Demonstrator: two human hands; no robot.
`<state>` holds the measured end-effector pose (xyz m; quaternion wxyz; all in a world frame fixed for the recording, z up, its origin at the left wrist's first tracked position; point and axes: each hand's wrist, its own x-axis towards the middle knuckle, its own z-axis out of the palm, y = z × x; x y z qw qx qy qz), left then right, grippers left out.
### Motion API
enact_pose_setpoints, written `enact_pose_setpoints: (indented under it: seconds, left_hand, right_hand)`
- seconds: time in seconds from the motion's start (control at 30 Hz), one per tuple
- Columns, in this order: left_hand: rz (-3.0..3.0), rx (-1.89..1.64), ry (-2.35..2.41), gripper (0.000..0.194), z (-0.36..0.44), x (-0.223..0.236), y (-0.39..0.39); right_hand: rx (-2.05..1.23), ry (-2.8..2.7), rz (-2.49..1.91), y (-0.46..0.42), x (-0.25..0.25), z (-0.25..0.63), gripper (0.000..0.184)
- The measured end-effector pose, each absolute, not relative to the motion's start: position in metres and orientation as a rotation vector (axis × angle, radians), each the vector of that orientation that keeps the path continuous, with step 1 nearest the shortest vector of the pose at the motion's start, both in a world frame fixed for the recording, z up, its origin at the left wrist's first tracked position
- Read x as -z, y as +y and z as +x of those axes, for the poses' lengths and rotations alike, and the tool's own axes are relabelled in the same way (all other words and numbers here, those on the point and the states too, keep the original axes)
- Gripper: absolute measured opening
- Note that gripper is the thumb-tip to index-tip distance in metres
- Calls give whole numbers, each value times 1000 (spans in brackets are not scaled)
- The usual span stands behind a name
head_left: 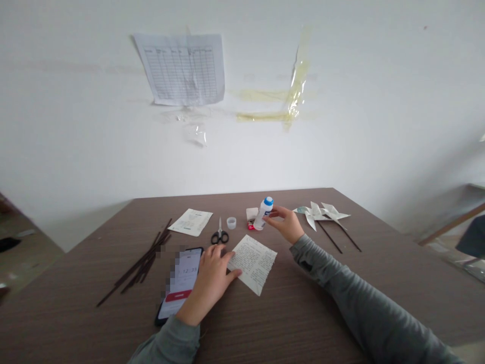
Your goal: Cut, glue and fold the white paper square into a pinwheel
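My right hand (286, 222) has its fingers closed around a small white glue bottle (261, 216) with a blue cap. The bottle leans slightly to the right, at the far side of the table. Spread over the left corner of a square printed paper sheet (253, 263) is my left hand (214, 275), its thumb and fingers apart. The sheet lies turned like a diamond, with a ragged lower right edge. Black-handled scissors (220, 235) lie just beyond my left fingertips. Behind the bottle is a small red and white box (251, 218), partly hidden.
A phone (180, 288) lies left of my left hand. Several dark sticks (142, 263) and a stack of paper (191, 222) are farther left. A small clear cup (231, 223) stands near the scissors. Paper pinwheels (314, 215) on sticks lie at right. A wall bounds the table's back.
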<state>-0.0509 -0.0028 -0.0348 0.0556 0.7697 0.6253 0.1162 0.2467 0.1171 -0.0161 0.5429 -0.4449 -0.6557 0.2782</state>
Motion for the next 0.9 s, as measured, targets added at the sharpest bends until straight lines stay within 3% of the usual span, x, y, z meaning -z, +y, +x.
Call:
enact_pose_setpoints:
  seconds: [0.37,0.9]
  left_hand:
    - [2342,-270,1893,51,-60,35,-1]
    - [2303,-257,1908,53,-59,33,-4]
  right_hand:
    - [-716,-1632,-1218,162,1,187,15]
    - [-577,-1820,-1421,168,10,162,17]
